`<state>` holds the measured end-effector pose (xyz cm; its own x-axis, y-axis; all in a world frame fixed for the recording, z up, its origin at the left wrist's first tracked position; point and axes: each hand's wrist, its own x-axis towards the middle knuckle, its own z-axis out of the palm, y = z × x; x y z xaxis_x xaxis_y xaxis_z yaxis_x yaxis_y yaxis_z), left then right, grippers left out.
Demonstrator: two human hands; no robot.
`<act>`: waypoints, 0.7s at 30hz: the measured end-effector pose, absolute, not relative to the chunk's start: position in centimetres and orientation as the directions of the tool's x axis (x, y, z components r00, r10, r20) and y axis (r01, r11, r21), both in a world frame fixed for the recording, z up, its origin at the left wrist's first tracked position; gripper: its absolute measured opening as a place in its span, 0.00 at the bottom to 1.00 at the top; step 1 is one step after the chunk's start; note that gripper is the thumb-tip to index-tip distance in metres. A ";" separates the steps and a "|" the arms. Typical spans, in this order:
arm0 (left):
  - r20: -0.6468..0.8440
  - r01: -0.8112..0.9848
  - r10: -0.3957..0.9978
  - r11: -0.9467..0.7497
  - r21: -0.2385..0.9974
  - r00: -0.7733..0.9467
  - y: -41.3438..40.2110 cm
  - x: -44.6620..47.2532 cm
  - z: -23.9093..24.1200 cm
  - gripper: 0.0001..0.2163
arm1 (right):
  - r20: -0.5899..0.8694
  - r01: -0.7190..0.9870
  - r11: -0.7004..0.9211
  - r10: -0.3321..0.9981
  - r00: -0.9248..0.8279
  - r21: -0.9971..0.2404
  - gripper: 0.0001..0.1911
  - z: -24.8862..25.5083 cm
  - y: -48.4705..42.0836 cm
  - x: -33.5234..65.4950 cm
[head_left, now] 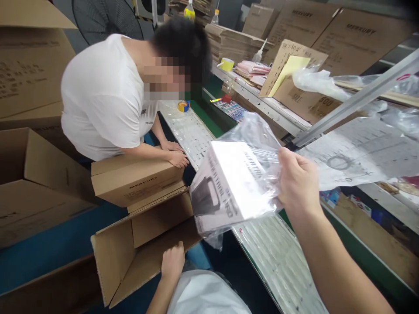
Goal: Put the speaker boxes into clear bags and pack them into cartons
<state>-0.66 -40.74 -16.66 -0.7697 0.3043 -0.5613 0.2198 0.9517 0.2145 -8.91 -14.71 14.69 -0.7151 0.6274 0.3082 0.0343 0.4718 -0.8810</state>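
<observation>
My right hand (299, 179) is closed on the gathered clear plastic around a white product box (225, 183). The box is printed with dark lettering and a picture of a dark device, and it hangs tilted in its plastic bag (255, 128) above the work surface. Low in the view, my left hand (173, 259) grips the near edge of an open cardboard carton (116, 248). Brown inner walls show in that carton; part of its inside is hidden behind the bagged box.
A co-worker in a white shirt (101, 96) leans over a closed carton (140, 179), hands on its top. More open cartons (49, 174) stand at the left. A metal post (356, 98) slants across the right, beside a hanging paper sheet (363, 152).
</observation>
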 end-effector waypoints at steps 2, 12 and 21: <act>-0.560 0.222 0.296 0.955 0.199 -0.774 -41.0 -1.1 -16.6 0.18 | 0.375 -0.007 0.533 0.586 -0.719 -0.846 0.22 15.1 -16.2 -9.5; -0.559 0.207 0.283 0.958 0.197 -0.779 -41.1 -2.3 -16.1 0.16 | 0.540 0.096 0.681 0.651 -0.533 -0.726 0.23 1.3 -9.5 -11.3; -0.565 0.209 0.279 0.960 0.186 -0.776 -41.8 -4.4 -15.6 0.11 | -0.066 0.188 0.935 0.176 -0.982 -0.302 0.11 -12.8 -18.6 -11.7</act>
<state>-4.36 -41.78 -15.62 -0.7764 0.2787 -0.5653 0.2091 0.9600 0.1861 -11.65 -18.59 -12.78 -0.9821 0.1763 -0.0661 0.1881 0.9346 -0.3018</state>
